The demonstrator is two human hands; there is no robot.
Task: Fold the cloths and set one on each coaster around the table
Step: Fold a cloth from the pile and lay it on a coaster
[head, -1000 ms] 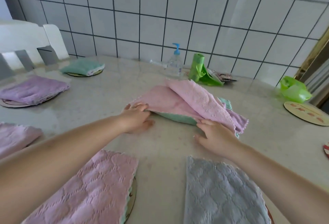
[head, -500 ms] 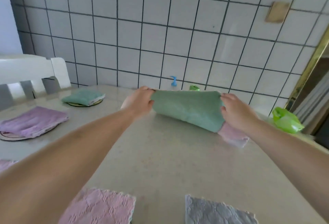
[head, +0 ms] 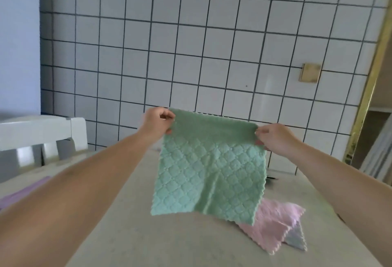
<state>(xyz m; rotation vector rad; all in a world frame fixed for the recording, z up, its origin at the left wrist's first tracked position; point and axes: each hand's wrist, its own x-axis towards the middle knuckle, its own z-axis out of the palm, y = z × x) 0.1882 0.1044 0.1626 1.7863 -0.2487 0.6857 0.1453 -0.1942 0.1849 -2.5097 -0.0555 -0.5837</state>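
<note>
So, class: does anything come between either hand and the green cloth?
No. The left hand and right hand each pinch a top corner of the green cloth directly; it hangs open above the table.

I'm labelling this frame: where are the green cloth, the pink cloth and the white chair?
green cloth (head: 209, 173), head view, middle of the hanging quilted face.
pink cloth (head: 273, 222), head view, its flat part on the table.
white chair (head: 42, 131), head view, top rail of the backrest.

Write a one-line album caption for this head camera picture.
Both hands, left hand and right hand, pinch a green cloth's top corners, hanging above the table.
</note>
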